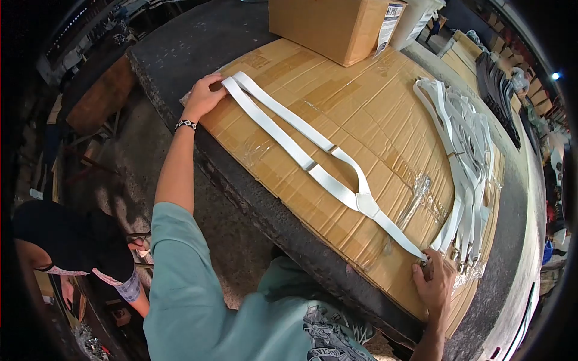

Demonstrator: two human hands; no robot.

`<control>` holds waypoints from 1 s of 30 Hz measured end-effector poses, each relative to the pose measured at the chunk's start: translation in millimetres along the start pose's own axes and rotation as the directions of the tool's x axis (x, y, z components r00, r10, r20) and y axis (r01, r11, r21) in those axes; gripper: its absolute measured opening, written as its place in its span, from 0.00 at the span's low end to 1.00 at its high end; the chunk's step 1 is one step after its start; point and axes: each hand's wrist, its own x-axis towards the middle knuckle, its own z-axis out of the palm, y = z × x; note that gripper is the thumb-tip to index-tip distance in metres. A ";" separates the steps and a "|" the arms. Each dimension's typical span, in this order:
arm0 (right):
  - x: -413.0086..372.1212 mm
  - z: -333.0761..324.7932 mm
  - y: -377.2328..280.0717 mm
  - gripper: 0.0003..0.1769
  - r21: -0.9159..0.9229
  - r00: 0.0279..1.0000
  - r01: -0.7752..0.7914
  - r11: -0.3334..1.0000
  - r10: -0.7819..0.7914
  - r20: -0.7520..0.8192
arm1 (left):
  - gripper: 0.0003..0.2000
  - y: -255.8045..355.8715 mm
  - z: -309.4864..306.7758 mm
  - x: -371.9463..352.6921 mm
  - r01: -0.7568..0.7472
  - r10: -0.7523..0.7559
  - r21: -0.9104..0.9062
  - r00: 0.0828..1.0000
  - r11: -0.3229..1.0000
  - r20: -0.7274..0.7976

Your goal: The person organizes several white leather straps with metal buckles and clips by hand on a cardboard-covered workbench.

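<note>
A pair of white suspenders (pixel 271 124) lies stretched across the cardboard, its two straps meeting at a Y-shaped joint (pixel 366 203). Metal adjusters sit partway along both straps. At the far left end, my left hand (pixel 203 99) has its fingers closed on the looped straps. My right hand (pixel 436 281) pinches the single back strap's end at the lower right; the clip there is mostly hidden by the fingers. Close beyond my right hand lies a bundle of more white suspenders (pixel 463 150), with metal clips gathered at its near end.
Flattened, taped cardboard (pixel 325 114) covers part of the dark table (pixel 198 30). A cardboard box (pixel 319 27) stands at the back, beside a pale plastic container (pixel 415 21). Dark strips (pixel 498 93) lie at the far right. Another person (pixel 78 246) is at the lower left.
</note>
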 end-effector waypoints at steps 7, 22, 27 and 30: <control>-4.9 3.9 -4.0 0.16 -0.023 0.998 -0.045 0.999 0.044 -0.044 | 0.21 -23.9 14.7 5.6 -0.055 0.052 -0.039 0.996 0.998 -0.072; -3.0 16.4 11.1 0.15 -0.066 0.979 0.123 0.990 -0.132 -0.155 | 0.19 -35.7 13.6 9.4 -0.031 0.029 -0.060 0.999 0.998 -0.032; -2.0 7.6 11.4 0.18 0.056 0.973 0.188 0.981 -0.178 -0.146 | 0.21 -9.4 4.1 0.6 0.032 0.002 -0.313 0.994 0.949 0.108; -7.1 -3.3 20.6 0.17 0.099 0.978 0.141 0.985 -0.123 -0.167 | 0.26 -18.4 1.3 2.4 0.107 -0.032 -0.517 0.988 0.849 0.152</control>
